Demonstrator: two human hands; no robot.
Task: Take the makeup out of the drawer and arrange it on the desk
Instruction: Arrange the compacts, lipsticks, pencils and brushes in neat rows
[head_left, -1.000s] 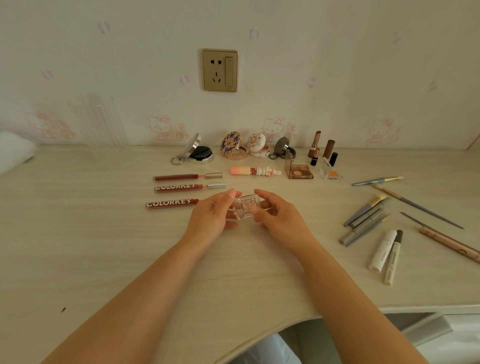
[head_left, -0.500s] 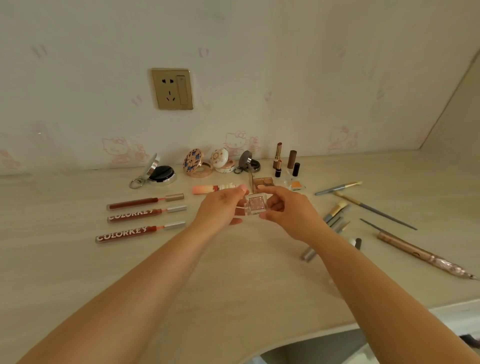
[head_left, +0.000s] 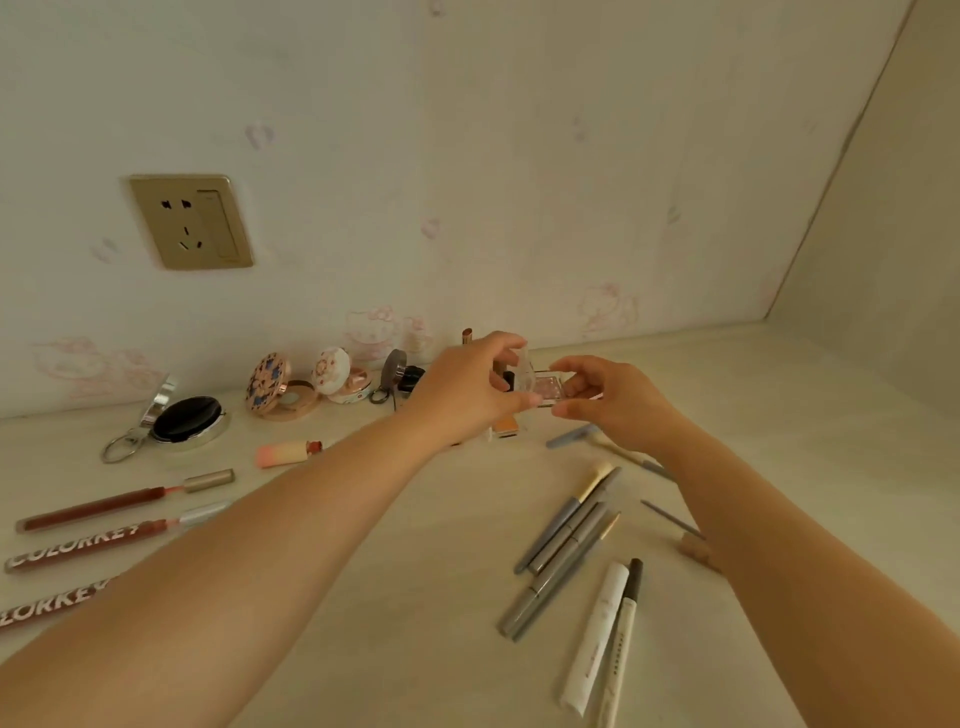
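Both hands hold a small clear eyeshadow case (head_left: 546, 387) with a pink pan, its lid raised, above the back of the desk (head_left: 415, 597). My left hand (head_left: 467, 389) pinches its left side and lid. My right hand (head_left: 608, 400) pinches its right side. Behind my left hand stand lipsticks (head_left: 467, 336), mostly hidden. An orange palette (head_left: 505, 427) lies just below the case.
Round compacts (head_left: 275, 387) (head_left: 337, 376) (head_left: 189, 421) line the wall. Lip gloss tubes (head_left: 124, 501) lie at the left, a peach tube (head_left: 288, 453) near them. Grey pencils and brushes (head_left: 566, 540) and white tubes (head_left: 597, 634) lie at the right. A wall socket (head_left: 191, 222) is above.
Both hands have carried the clear case away from me, from mid-desk toward the back row near the lipsticks. Its lid now stands raised. The camera has swung to the right.
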